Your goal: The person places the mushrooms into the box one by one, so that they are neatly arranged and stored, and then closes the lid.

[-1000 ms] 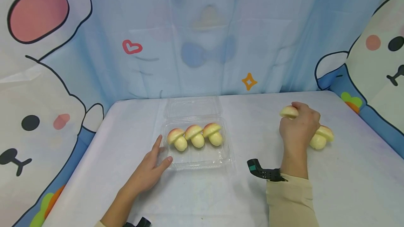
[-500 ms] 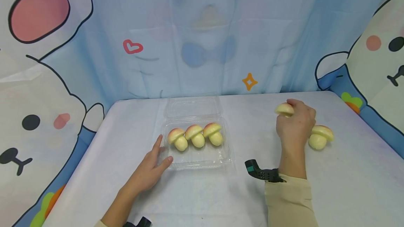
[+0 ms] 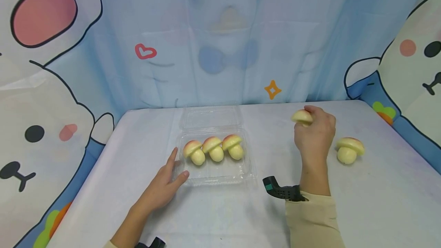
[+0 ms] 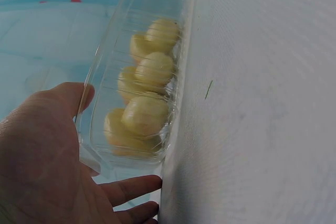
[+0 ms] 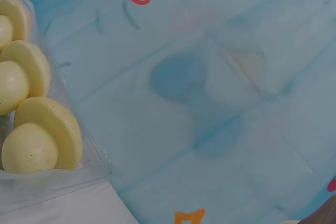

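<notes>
My left hand (image 3: 163, 185) rests at the left end of a clear plastic clamshell box (image 3: 213, 173), fingers spread and fairly straight. Its thumb touches the box's rim in the left wrist view. Inside the box, three pale yellow mushrooms (image 3: 216, 152) with reddish caps stand in a row along the back. Over the table to the right of the box, my right hand (image 3: 315, 129) pinches a similar mushroom (image 3: 302, 116) by its stem, mostly hidden behind the fingers. Another mushroom (image 3: 349, 150) lies on the table to the right of that hand.
The box's clear lid (image 3: 211, 118) lies folded back toward the rear edge of the white-covered table (image 3: 220, 217). Behind the table hangs a blue curtain (image 3: 224, 30) with cartoon prints. A black strap mount (image 3: 284, 191) sticks out from my right wrist.
My right hand has moved left and slightly away from me with the mushroom, leaving the mushroom on the table fully in sight. My left hand and the box have stayed put.
</notes>
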Available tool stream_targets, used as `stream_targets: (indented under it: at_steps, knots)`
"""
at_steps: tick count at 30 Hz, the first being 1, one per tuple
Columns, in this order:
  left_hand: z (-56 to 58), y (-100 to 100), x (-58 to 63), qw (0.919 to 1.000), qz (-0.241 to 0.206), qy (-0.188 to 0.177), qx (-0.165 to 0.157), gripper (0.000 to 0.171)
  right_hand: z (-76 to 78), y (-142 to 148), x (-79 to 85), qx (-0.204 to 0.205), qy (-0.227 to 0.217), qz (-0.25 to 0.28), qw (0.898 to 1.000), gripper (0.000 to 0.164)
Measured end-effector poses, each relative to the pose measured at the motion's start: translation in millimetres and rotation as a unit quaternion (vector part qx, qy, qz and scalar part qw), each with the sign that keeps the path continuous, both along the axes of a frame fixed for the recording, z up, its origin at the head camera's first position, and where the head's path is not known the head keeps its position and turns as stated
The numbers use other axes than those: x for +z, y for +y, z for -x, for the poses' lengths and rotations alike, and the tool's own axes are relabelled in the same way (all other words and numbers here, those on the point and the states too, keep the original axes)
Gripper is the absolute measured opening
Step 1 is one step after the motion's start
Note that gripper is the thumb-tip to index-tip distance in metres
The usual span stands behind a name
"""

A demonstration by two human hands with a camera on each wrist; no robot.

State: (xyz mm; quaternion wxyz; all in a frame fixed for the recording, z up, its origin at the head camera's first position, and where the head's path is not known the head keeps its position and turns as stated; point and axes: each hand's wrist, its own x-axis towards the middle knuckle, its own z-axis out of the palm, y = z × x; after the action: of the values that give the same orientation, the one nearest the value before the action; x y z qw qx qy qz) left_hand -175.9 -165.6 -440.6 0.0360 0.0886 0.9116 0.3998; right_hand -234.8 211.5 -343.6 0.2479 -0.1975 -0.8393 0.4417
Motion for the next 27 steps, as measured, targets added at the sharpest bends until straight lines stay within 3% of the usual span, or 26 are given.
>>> stream_targets:
  at_steps: [11, 27]
  knots:
    - [-0.9, 1, 2.8, 1.0000, 0.003, 0.001, -0.005, 0.086, -3.8, -10, 7.9, 0.016, -0.010, 0.004, 1.000, 0.057]
    - [-1.5, 1, 3.4, 1.0000, 0.000, 0.003, -0.002, 0.086, -9.1, -32, 12.8, 0.062, 0.036, -0.012, 0.997, 0.050]
